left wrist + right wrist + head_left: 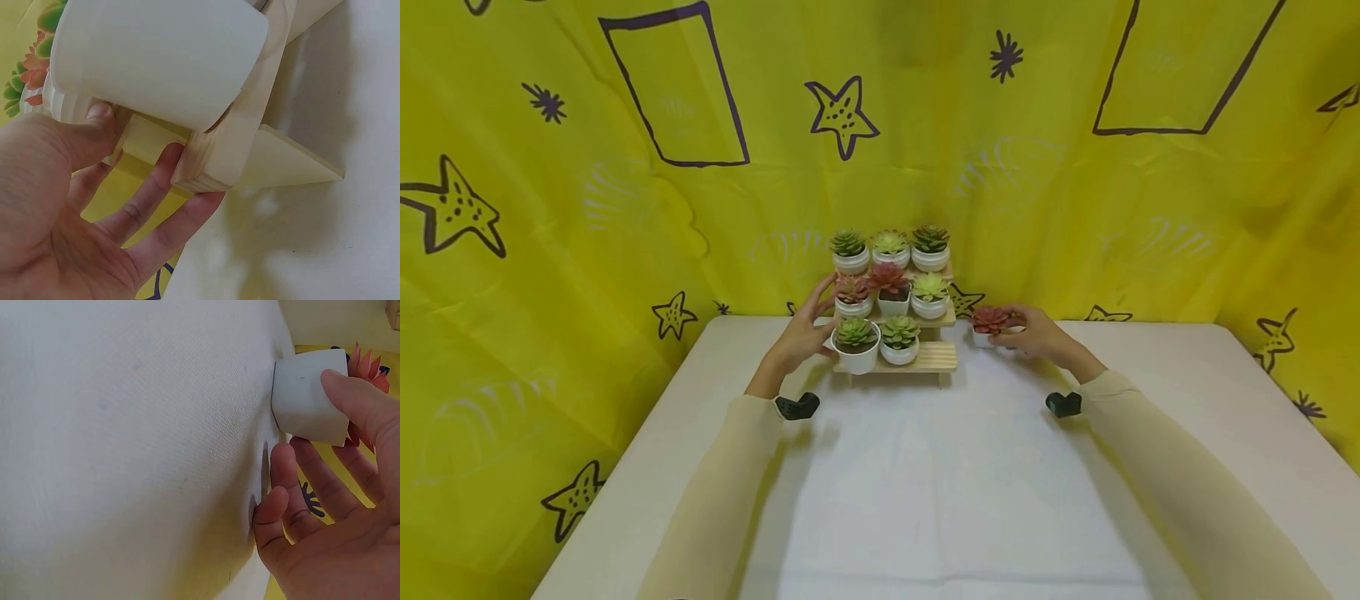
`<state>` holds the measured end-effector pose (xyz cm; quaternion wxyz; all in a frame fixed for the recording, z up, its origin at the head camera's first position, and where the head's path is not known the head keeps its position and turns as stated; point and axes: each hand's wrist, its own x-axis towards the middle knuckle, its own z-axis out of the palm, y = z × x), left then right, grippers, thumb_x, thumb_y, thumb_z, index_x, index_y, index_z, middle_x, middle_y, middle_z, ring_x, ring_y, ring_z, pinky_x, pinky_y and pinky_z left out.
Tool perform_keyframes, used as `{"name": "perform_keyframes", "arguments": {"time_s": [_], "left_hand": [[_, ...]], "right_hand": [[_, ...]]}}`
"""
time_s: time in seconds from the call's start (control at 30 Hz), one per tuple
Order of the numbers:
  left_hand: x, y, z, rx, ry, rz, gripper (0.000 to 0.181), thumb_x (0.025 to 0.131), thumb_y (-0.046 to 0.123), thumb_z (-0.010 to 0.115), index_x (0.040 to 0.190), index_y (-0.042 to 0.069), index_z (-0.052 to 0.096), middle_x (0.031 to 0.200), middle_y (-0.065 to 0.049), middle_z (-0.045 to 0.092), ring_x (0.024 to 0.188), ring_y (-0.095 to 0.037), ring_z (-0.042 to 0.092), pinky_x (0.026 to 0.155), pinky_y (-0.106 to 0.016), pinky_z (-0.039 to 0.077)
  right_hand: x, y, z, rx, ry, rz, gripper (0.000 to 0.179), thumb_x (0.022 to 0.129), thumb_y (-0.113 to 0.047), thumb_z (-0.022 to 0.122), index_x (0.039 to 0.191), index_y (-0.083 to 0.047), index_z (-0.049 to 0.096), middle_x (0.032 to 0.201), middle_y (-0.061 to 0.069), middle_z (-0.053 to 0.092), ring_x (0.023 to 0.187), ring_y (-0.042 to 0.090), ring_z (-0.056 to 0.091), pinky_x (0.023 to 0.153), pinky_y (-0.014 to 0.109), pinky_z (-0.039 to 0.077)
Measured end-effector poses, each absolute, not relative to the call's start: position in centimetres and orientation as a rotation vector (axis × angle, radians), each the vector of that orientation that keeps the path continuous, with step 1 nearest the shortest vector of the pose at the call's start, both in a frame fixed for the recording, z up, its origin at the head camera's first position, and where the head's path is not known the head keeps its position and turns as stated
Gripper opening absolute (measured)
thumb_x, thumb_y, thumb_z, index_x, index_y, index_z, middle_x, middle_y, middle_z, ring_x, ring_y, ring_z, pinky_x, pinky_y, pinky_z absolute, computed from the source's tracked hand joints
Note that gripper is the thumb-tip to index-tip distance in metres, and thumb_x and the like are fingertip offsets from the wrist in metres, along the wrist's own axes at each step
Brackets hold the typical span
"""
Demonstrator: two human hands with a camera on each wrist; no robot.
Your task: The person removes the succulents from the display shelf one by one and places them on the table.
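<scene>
A three-tier wooden stand [934,357] bears several potted artificial succulents. My left hand [805,337] is spread against its left side; in the left wrist view, fingertips touch the end of the lowest plank [215,159], close to a white tapered pot [156,62]. That pot holds a green succulent [854,332], beside another green succulent [900,332] on the bottom tier. To the right of the stand, my right hand [1033,335] pinches a red succulent [990,319] by its square white pot [309,397] between thumb and fingers. The pot stands upright at the tabletop.
On the middle tier, a red succulent [888,278] in a square pot stands between two round pots. Three round pots, including a dark green succulent [931,238], line the top tier. A yellow curtain [917,108] hangs behind the white-covered table [925,475].
</scene>
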<state>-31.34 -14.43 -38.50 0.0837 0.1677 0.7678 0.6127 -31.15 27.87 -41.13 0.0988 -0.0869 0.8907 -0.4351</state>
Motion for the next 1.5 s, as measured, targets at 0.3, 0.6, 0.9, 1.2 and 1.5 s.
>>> {"name": "perform_keyframes", "arguments": {"time_s": [0.3, 0.6, 0.9, 1.2, 1.5], "left_hand": [[-31.2, -14.3, -38.3, 0.492, 2.311, 1.835, 0.079, 0.106, 0.000, 0.053, 0.164, 0.041, 0.019, 0.166, -0.012, 0.029, 0.131, -0.050, 0.051, 0.067, -0.057, 0.059], [-31.4, -14.4, -38.3, 0.527, 2.313, 1.809, 0.080, 0.105, 0.001, 0.054, 0.164, 0.041, 0.017, 0.166, -0.014, 0.028, 0.134, -0.051, 0.048, 0.067, -0.056, 0.060], [-31.4, -14.4, -38.1, 0.533, 2.324, 1.799, 0.080, 0.105, -0.001, 0.054, 0.164, 0.040, 0.018, 0.165, -0.015, 0.030, 0.127, -0.054, 0.053, 0.063, -0.053, 0.060], [-31.5, -14.3, -38.0, 0.521, 2.306, 1.803, 0.082, 0.105, -0.005, 0.052, 0.164, 0.040, 0.017, 0.165, -0.015, 0.028, 0.128, -0.055, 0.052, 0.064, -0.055, 0.060], [-31.6, -14.2, -38.2, 0.533, 2.314, 1.792, 0.081, 0.105, -0.003, 0.051, 0.163, 0.040, 0.015, 0.165, -0.017, 0.029, 0.128, -0.055, 0.052, 0.061, -0.053, 0.060]], "right_hand": [[-30.8, 28.3, -40.1, -0.289, 2.618, -1.216, 0.067, 0.097, -0.024, 0.074, 0.150, 0.000, 0.042, 0.140, 0.028, 0.054, 0.114, 0.037, 0.058, 0.080, 0.039, 0.056], [-30.1, 29.6, -38.3, -0.401, 2.679, -1.080, 0.064, 0.099, -0.023, 0.072, 0.149, 0.001, 0.043, 0.147, 0.031, 0.048, 0.127, 0.047, 0.054, 0.096, 0.055, 0.052], [-28.8, 30.4, -35.2, -0.569, 2.748, -1.014, 0.068, 0.097, -0.023, 0.075, 0.150, 0.003, 0.042, 0.151, 0.030, 0.045, 0.131, 0.050, 0.051, 0.101, 0.061, 0.047], [-27.7, 30.8, -33.0, -0.637, 2.781, -1.032, 0.071, 0.098, -0.024, 0.074, 0.153, 0.000, 0.038, 0.146, 0.031, 0.050, 0.119, 0.049, 0.060, 0.094, 0.057, 0.053], [-25.9, 30.4, -32.3, -0.650, 2.902, -1.110, 0.075, 0.096, -0.027, 0.076, 0.157, -0.009, 0.036, 0.139, 0.025, 0.059, 0.107, 0.040, 0.068, 0.085, 0.055, 0.056]]}}
